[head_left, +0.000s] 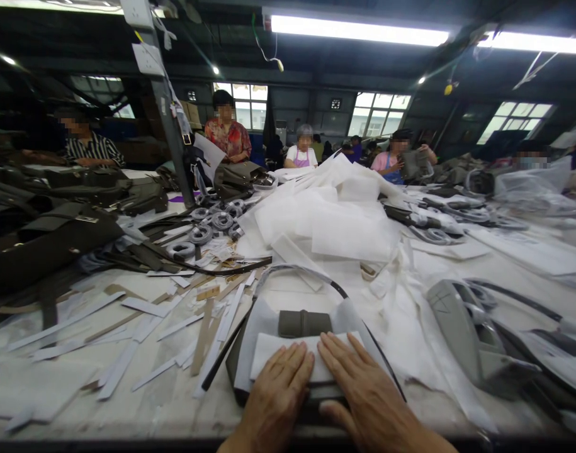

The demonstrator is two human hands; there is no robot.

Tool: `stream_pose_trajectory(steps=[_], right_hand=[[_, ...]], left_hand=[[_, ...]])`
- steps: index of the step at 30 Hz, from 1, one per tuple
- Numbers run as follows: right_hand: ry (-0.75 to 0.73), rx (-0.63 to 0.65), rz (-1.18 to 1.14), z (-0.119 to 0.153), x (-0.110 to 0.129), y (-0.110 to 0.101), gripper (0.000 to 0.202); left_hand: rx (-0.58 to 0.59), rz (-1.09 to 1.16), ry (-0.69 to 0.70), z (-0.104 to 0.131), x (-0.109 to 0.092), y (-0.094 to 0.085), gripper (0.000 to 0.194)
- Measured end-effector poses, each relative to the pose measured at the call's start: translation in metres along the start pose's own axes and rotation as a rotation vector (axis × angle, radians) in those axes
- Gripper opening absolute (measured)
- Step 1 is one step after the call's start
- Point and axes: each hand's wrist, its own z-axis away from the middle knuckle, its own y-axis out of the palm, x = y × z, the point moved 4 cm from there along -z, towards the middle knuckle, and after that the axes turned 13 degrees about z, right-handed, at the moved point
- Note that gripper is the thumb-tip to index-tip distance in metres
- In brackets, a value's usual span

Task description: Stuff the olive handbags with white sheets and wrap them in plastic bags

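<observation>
A dark olive handbag [235,360] lies at the table's front edge, with pale wrapping sheet over its body and a wrapped handle [337,288] arching behind it. Across its front is a folded white sheet [266,346], below an olive strap piece [304,323]. Both palms face down on that white sheet. My left hand [281,390] lies flat on its left part, fingers pointing away from me. On the right part, my right hand [363,390] is flat too, its thumb spread to the side. Neither hand grips anything.
Paper and card strips [146,307] are scattered on the left. Behind the bag rises a heap of white sheets [339,207]. A tape dispenser [476,340] stands on the right. Dark bags [46,245] lie far left. Several people work across the table, beyond a metal post [174,138].
</observation>
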Motion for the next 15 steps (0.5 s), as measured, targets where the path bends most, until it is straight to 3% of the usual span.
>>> stream_pose_trajectory(steps=[3, 6, 10, 15], right_hand=[[0.000, -0.004, 0.045, 0.007, 0.006, 0.009, 0.074], [0.031, -0.049, 0.108, 0.014, 0.011, 0.019, 0.056], [0.031, -0.102, 0.143, 0.020, 0.017, 0.023, 0.043], [0.113, -0.121, 0.126, 0.016, 0.017, 0.027, 0.037]], left_hand=[[0.044, 0.004, 0.100, -0.003, -0.004, -0.005, 0.041], [0.069, -0.065, 0.164, -0.008, -0.012, -0.003, 0.037], [-0.025, -0.178, 0.191, -0.006, -0.020, 0.008, 0.034], [-0.002, -0.214, 0.318, -0.005, -0.009, 0.021, 0.037]])
